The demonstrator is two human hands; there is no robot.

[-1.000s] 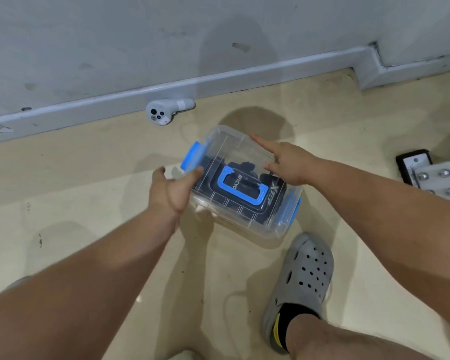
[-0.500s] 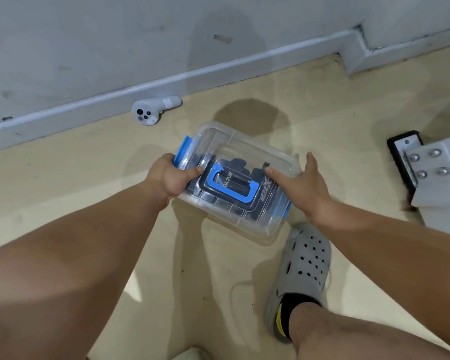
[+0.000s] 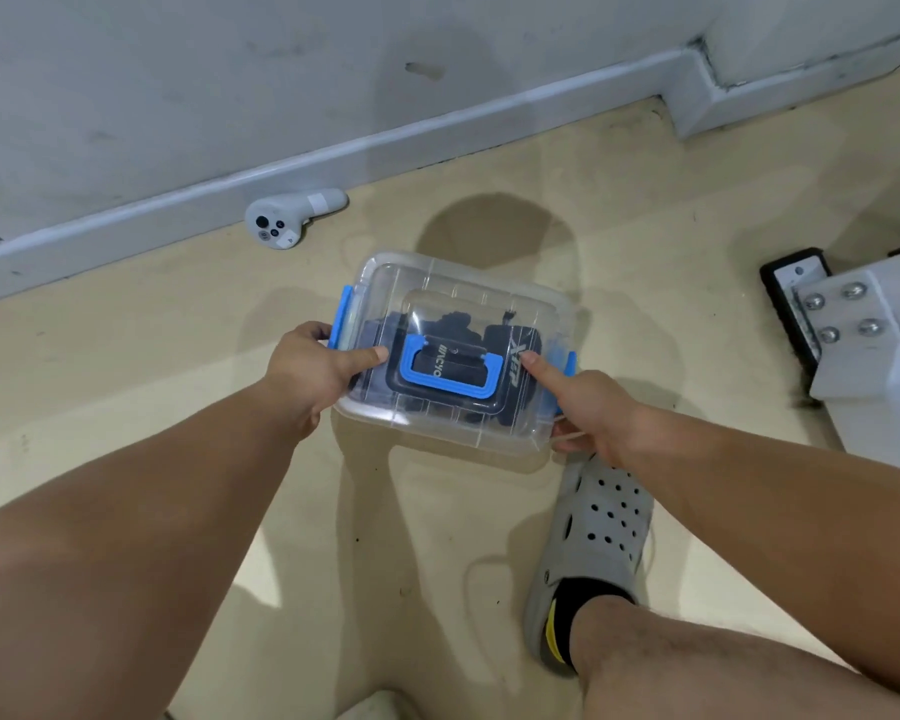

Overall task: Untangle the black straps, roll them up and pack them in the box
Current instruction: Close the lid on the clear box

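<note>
Clasping box (image 3: 468, 298) between left hand (image 3: 310, 371), right hand (image 3: 591, 410).

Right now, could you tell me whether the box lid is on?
On: the clear lid with its blue handle covers the box, black straps visible beneath. Whether the latches are locked: cannot tell.

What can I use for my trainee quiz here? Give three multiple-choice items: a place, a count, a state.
1. The white controller lies: A by the baseboard; B on a shelf; C beside the clog.
2. Bolts on the white bracket: A two; B four; C six.
3. The clear box is: A lidless; B lidded and held; C tipped over.
A: it rests at the baseboard. B: four heads show. B: the left hand and right hand grip its ends, lid over the black straps.
</note>
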